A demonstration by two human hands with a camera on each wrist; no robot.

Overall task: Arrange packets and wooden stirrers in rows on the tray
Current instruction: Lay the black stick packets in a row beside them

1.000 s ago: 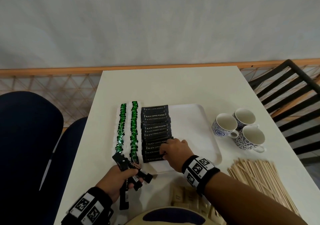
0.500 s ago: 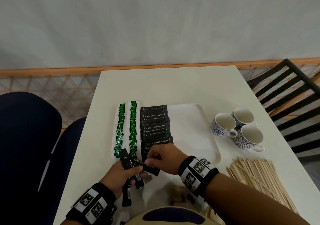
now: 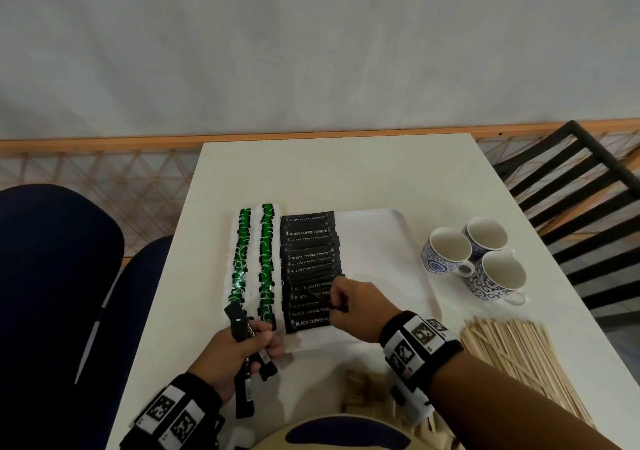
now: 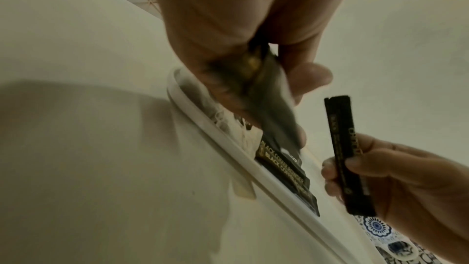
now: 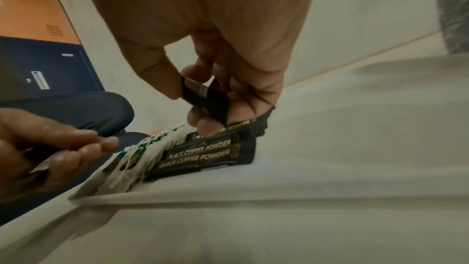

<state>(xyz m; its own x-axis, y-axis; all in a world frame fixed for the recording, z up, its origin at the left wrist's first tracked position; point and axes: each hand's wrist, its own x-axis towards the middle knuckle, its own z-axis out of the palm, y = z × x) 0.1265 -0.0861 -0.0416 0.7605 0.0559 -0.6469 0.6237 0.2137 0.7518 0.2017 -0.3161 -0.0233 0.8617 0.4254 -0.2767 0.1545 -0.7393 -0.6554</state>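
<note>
A white tray [image 3: 388, 241] lies mid-table. On its left side stand two rows of green-and-white packets [image 3: 254, 259] and one row of black coffee packets [image 3: 310, 269]. My right hand [image 3: 353, 306] hovers over the near end of the black row and pinches one black packet [image 5: 205, 100] between thumb and fingers. My left hand [image 3: 239, 349] grips a small bunch of black stick packets [image 3: 247, 342] just in front of the tray's near left corner. A pile of wooden stirrers [image 3: 519, 356] lies on the table at the right, off the tray.
Three blue-patterned cups [image 3: 478, 259] stand right of the tray. Small tan packets [image 3: 363, 390] lie near the table's front edge. A blue chair [image 3: 59, 276] sits at the left, a black slatted chair [image 3: 581, 190] at the right. The tray's right half [image 3: 381, 262] is bare.
My right hand went from the black row back to my left hand, took one black packet from the bunch, and has carried it forward over the row's near end.
</note>
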